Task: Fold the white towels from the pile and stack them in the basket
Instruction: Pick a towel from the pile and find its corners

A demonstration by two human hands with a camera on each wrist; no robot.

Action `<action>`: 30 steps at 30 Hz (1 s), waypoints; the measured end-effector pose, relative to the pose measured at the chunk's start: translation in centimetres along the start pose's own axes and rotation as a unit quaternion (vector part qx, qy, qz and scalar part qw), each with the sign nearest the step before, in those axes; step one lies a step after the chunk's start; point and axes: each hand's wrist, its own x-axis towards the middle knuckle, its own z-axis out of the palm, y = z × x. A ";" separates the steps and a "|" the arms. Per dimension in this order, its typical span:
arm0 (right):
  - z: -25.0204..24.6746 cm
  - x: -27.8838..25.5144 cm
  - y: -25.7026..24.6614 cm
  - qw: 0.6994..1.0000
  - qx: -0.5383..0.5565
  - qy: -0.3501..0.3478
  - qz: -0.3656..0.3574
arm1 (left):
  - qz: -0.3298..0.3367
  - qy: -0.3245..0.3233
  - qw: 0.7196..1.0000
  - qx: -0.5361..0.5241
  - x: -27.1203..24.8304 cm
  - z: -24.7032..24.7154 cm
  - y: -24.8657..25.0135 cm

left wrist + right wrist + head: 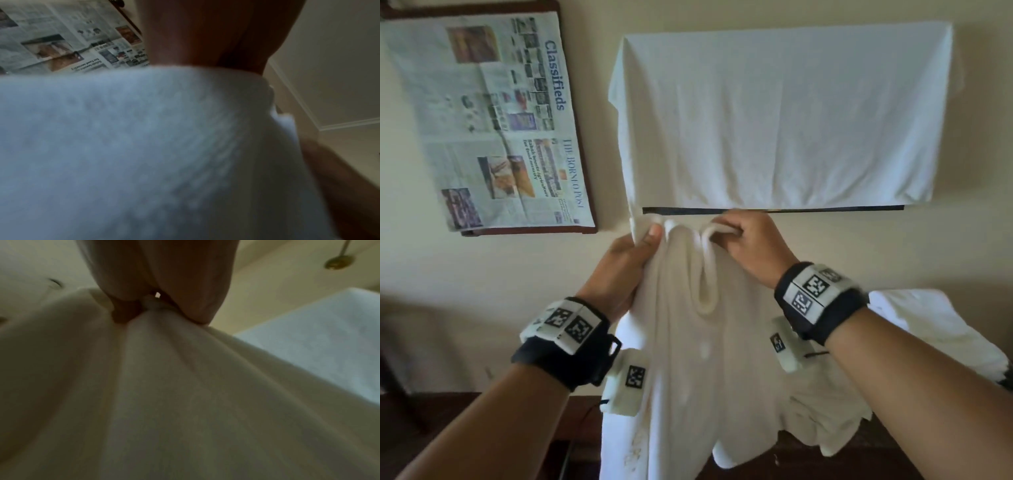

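While raised before the wall, the white towel (688,342) hangs from both hands: left hand (625,270) at 10 o'clock pinches its top edge, right hand (748,246) at 1 o'clock, fingers curled tight round the bunched hem.

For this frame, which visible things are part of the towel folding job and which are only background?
Job:
- white towel, held up
- left hand and right hand, gripping its top edge
- more white towels at right

Background:
- newspaper over a wall frame
- white cloth draped on the wall
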 end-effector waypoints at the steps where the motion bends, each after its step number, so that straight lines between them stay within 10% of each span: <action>1: 1.0 0.9 -1.6 1.000 -0.008 0.006 -0.011 | -0.004 -0.002 1.000 -0.009 0.0 -0.4 -0.4; 11: 10.1 -3.4 -3.2 0.968 -0.140 -0.155 0.139 | 0.038 -0.049 0.994 0.085 0.3 -8.2 -0.5; 18: 12.7 -10.1 3.0 0.922 -0.126 -0.058 0.362 | 0.006 -0.008 1.000 0.011 -0.3 -16.1 -0.4; 23: 14.8 -4.3 -1.9 0.957 -0.071 0.051 0.277 | -0.032 -0.023 0.999 0.018 -0.6 -19.8 -1.3; 30: 18.2 2.0 -10.9 0.993 -0.120 0.020 0.010 | -0.071 -0.087 0.993 -0.041 -0.5 -18.4 -2.7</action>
